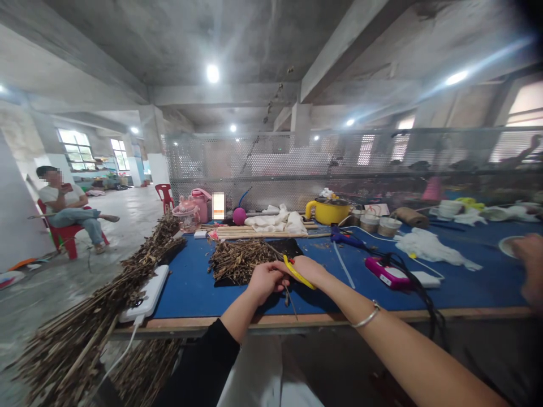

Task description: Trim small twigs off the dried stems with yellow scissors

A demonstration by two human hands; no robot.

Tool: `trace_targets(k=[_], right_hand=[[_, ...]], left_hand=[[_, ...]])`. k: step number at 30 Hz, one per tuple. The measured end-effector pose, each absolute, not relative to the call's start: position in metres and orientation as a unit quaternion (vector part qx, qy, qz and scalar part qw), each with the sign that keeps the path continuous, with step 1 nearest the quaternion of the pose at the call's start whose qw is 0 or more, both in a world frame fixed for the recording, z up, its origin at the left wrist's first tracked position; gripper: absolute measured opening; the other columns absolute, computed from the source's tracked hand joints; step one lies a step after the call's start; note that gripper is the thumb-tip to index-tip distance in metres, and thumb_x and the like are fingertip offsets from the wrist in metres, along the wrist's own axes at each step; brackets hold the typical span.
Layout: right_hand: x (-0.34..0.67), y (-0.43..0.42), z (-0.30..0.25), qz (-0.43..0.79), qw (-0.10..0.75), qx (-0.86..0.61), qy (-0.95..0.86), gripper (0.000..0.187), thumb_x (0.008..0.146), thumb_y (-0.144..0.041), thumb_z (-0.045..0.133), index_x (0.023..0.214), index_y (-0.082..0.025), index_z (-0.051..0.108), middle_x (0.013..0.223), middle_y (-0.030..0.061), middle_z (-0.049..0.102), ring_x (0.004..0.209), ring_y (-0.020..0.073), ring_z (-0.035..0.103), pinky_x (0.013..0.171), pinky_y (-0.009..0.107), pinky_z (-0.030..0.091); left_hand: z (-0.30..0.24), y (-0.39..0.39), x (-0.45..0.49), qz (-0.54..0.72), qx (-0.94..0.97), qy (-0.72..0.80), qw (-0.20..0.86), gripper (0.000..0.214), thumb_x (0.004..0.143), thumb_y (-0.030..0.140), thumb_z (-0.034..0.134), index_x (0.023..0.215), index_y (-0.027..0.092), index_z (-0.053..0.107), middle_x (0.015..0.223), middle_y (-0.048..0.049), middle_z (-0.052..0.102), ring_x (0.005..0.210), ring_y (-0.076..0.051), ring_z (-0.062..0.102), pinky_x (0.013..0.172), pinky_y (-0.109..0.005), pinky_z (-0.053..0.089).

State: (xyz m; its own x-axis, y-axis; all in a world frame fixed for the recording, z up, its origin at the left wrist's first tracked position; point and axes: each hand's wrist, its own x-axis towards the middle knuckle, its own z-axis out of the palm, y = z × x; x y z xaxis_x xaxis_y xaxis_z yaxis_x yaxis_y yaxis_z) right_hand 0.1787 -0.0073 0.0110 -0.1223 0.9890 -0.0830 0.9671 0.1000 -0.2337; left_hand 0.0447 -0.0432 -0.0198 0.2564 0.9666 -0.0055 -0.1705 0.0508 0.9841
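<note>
My left hand is closed with its fingers pinched round a thin dried stem, whose lower end slants down toward the table's front edge. Right beside it, my right hand is closed on a hand tool with a yellow handle and a small red part; its working end is hidden by the hands. The two hands meet at the fingertips. Just beyond them, a pile of dried plant pieces lies on a black sheet.
Long dried stalks cover the blue table's left end, against a white power strip. To the right are a glue gun, a magenta box with black cables and a yellow pot. Another person's hand is at the right edge.
</note>
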Motion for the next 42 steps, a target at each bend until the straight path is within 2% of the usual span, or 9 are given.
trace_targets(k=[7, 12, 20, 26, 31, 35, 38, 42], right_hand=[[0.181, -0.012, 0.017, 0.112, 0.043, -0.666, -0.736, 0.076, 0.061, -0.077, 0.036, 0.087, -0.012, 0.065, 0.091, 0.0169, 0.064, 0.085, 0.0276, 0.060, 0.067, 0.029, 0.043], [0.182, -0.013, 0.016, 0.107, 0.037, -0.643, -0.758, 0.073, 0.063, -0.077, 0.032, 0.088, -0.017, 0.064, 0.088, 0.0126, 0.064, 0.085, 0.0275, 0.060, 0.067, 0.031, 0.044], [0.180, -0.013, 0.015, 0.104, 0.055, -0.638, -0.761, 0.071, 0.063, -0.077, 0.033, 0.085, -0.017, 0.064, 0.088, 0.0134, 0.065, 0.083, 0.0275, 0.060, 0.065, 0.031, 0.044], [0.181, -0.011, 0.015, 0.116, 0.053, -0.660, -0.741, 0.069, 0.062, -0.076, 0.037, 0.085, -0.017, 0.065, 0.086, 0.0133, 0.065, 0.082, 0.0277, 0.061, 0.065, 0.031, 0.044], [0.181, -0.013, 0.015, 0.116, 0.057, -0.666, -0.734, 0.072, 0.062, -0.076, 0.038, 0.087, -0.013, 0.065, 0.091, 0.0162, 0.064, 0.083, 0.0264, 0.061, 0.064, 0.028, 0.043], [0.182, -0.014, 0.016, 0.113, 0.051, -0.664, -0.738, 0.074, 0.065, -0.075, 0.035, 0.090, -0.012, 0.065, 0.091, 0.0166, 0.064, 0.085, 0.0265, 0.060, 0.065, 0.028, 0.043], [0.182, -0.016, 0.017, 0.115, 0.050, -0.653, -0.747, 0.073, 0.066, -0.075, 0.032, 0.090, -0.015, 0.065, 0.091, 0.0147, 0.064, 0.085, 0.0270, 0.060, 0.066, 0.030, 0.043], [0.184, -0.019, 0.017, 0.125, 0.059, -0.621, -0.771, 0.069, 0.067, -0.074, 0.031, 0.089, -0.018, 0.064, 0.090, 0.0126, 0.064, 0.085, 0.0251, 0.060, 0.065, 0.028, 0.043]], left_hand=[[-0.020, -0.043, 0.046, 0.476, 0.490, 0.408, 0.605, 0.015, 0.064, 0.015, 0.055, 0.077, 0.010, 0.060, 0.063, -0.0037, 0.058, 0.052, -0.007, 0.054, 0.042, -0.013, 0.037], [-0.020, -0.044, 0.046, 0.479, 0.492, 0.413, 0.598, 0.013, 0.064, 0.020, 0.059, 0.074, 0.011, 0.059, 0.060, -0.0031, 0.058, 0.049, -0.006, 0.052, 0.043, -0.014, 0.038], [-0.022, -0.043, 0.046, 0.476, 0.500, 0.405, 0.599, 0.012, 0.063, 0.016, 0.057, 0.074, 0.011, 0.060, 0.059, -0.0032, 0.058, 0.047, -0.006, 0.051, 0.042, -0.014, 0.038], [-0.022, -0.042, 0.045, 0.475, 0.498, 0.407, 0.601, 0.016, 0.063, 0.017, 0.058, 0.077, 0.011, 0.061, 0.070, -0.0056, 0.062, 0.053, -0.006, 0.054, 0.044, -0.013, 0.038], [-0.018, -0.045, 0.045, 0.472, 0.497, 0.408, 0.603, 0.015, 0.065, 0.014, 0.055, 0.078, 0.010, 0.062, 0.063, -0.0037, 0.058, 0.052, -0.006, 0.053, 0.042, -0.012, 0.037], [-0.016, -0.045, 0.045, 0.474, 0.484, 0.414, 0.607, 0.015, 0.067, 0.011, 0.052, 0.080, 0.011, 0.061, 0.063, -0.0030, 0.058, 0.052, -0.006, 0.053, 0.042, -0.012, 0.037], [-0.019, -0.042, 0.045, 0.486, 0.463, 0.418, 0.611, 0.016, 0.069, 0.015, 0.055, 0.083, 0.011, 0.059, 0.067, -0.0036, 0.059, 0.053, -0.007, 0.055, 0.042, -0.013, 0.038], [-0.022, -0.038, 0.046, 0.499, 0.440, 0.421, 0.617, 0.029, 0.069, 0.021, 0.057, 0.097, 0.012, 0.055, 0.069, -0.0047, 0.061, 0.052, -0.008, 0.056, 0.041, -0.014, 0.038]])
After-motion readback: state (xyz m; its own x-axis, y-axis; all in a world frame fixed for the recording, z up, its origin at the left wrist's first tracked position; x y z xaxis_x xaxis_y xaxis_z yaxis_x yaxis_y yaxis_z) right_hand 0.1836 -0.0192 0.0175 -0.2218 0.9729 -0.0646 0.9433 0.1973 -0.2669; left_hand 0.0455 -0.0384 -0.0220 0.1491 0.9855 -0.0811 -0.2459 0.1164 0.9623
